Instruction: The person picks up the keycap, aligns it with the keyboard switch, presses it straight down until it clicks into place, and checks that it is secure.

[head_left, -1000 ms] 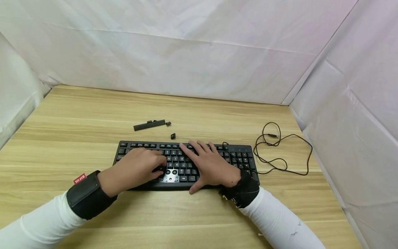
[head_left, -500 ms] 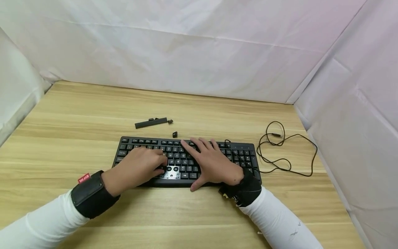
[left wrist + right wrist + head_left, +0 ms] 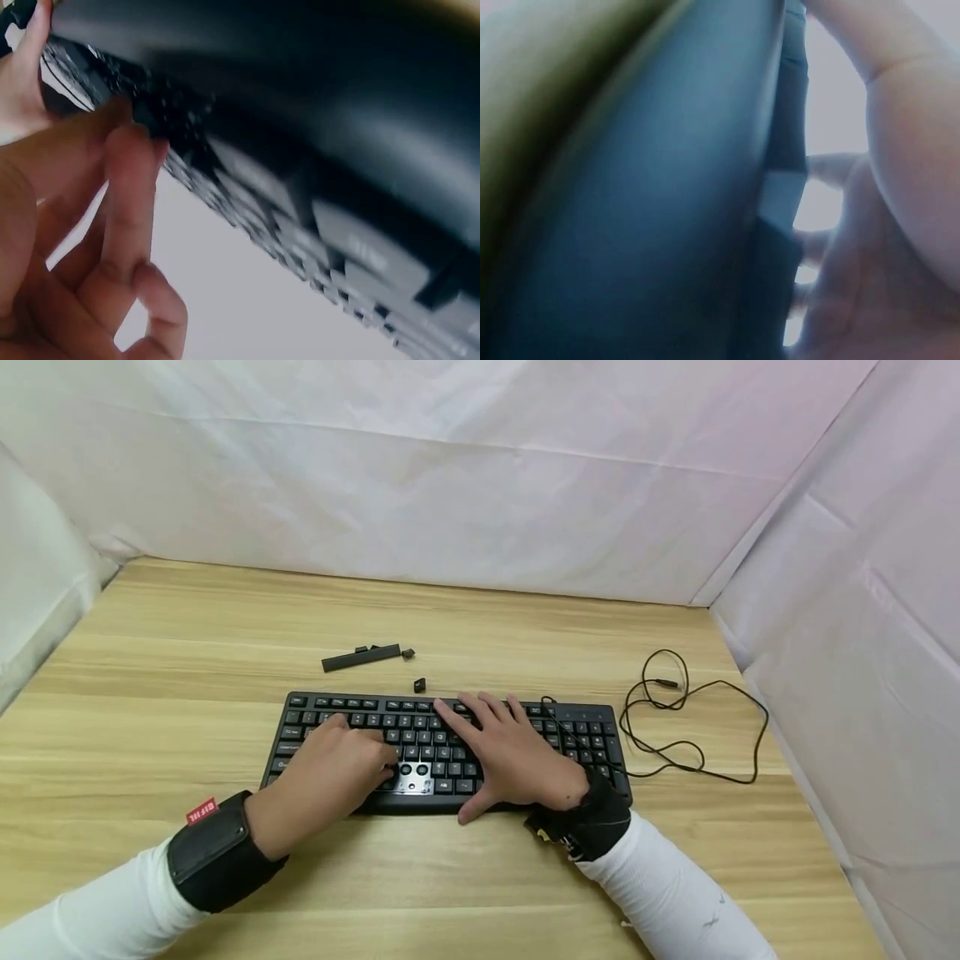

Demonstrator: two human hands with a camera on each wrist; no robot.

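A black keyboard lies flat on the wooden table, with a shiny bare patch where keycaps are off in its lower middle. At the left edge of that patch my left hand reaches down. In the left wrist view its thumb and index fingertips come together on a dark keycap among the keys; most of the cap is hidden. My right hand, fingers spread, rests on the right half of the keyboard, its thumb over the front edge.
Behind the keyboard lie a loose space bar, a small keycap at its end and another keycap nearer. A black cable loops on the right. White cloth walls border the table.
My left hand has shifted slightly down and left, and its fingers look more bunched, uncovering more keys on the left. The right hand stays in place on the keyboard.
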